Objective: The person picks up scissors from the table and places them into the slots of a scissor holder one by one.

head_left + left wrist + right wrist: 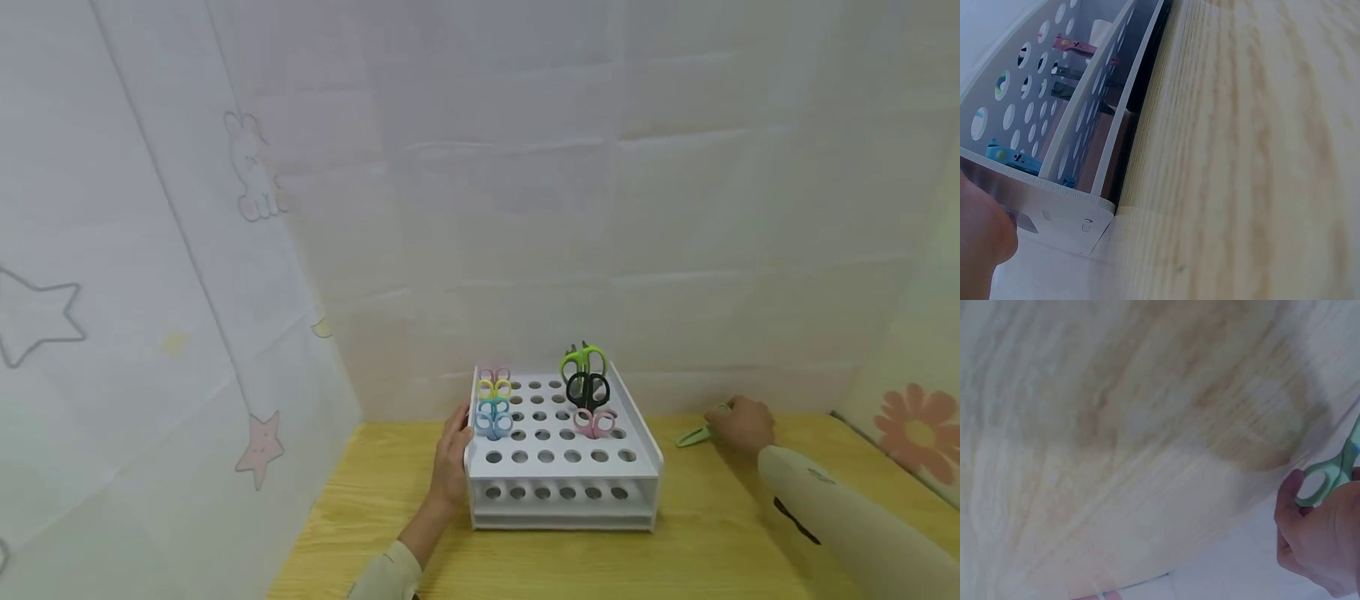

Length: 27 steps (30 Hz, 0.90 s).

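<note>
A white rack (pixel 555 467) with rows of round holes stands on the wooden table. My left hand (pixel 448 458) lies along its left side wall, fingers against the outside. Small scissors stand handles-up in its left column: pink, yellow (pixel 495 389), teal and light blue (pixel 494 426). Toward the right side are lime green scissors (pixel 595 358), black scissors (pixel 588 392) and pink scissors (pixel 594 423). Off to the right, my right hand (pixel 742 423) pinches light green scissors (pixel 694 436) by a handle loop (pixel 1313 499), low over the table. Part of the loop is hidden behind the fingers.
A pale cloth wall (pixel 510 208) rises behind the table (pixel 390 467). Similar cloth with printed stars and a pink flower (pixel 918 432) closes in both sides. Below the rack's top panel lies a second perforated shelf (pixel 555 500).
</note>
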### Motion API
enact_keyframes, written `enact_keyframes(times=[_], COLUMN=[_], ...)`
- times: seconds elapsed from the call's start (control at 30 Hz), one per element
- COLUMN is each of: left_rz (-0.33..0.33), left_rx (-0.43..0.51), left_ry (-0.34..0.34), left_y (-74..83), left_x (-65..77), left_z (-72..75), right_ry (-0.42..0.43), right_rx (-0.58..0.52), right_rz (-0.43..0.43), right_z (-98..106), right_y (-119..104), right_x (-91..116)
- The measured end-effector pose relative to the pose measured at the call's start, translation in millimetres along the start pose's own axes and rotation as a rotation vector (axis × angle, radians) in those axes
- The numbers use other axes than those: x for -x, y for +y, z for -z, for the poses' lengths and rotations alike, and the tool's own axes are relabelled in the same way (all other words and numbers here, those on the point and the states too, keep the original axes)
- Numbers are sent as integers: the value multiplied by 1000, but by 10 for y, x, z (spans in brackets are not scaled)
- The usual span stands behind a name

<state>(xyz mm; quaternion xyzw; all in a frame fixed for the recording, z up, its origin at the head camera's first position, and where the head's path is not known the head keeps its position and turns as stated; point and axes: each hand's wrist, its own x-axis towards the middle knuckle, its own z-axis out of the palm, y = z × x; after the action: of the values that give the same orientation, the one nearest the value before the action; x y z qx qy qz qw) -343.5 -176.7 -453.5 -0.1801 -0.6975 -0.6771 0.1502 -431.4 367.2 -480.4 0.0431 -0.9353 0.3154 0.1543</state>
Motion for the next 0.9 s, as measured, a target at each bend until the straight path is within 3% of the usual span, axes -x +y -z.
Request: enact_keyframes(times=[0.1,0.27,0.57,0.9], left_rz=[-11,-17,-3,-1], left_rx=[-3,-2,5,17], left_ry=[7,1,-2,-11], left_y=[14,24,47,54], left_x=[-1,11,5,1], left_z=[5,13,20,9], right_ry=[101,205,251,344], right_rx=[-3,-32,-64,-82], right_rz=[6,77,134,254], right_z=[-76,-85,89,330], right_y=[-194,-313,-579,-1053], right_x=[52,105,221,297])
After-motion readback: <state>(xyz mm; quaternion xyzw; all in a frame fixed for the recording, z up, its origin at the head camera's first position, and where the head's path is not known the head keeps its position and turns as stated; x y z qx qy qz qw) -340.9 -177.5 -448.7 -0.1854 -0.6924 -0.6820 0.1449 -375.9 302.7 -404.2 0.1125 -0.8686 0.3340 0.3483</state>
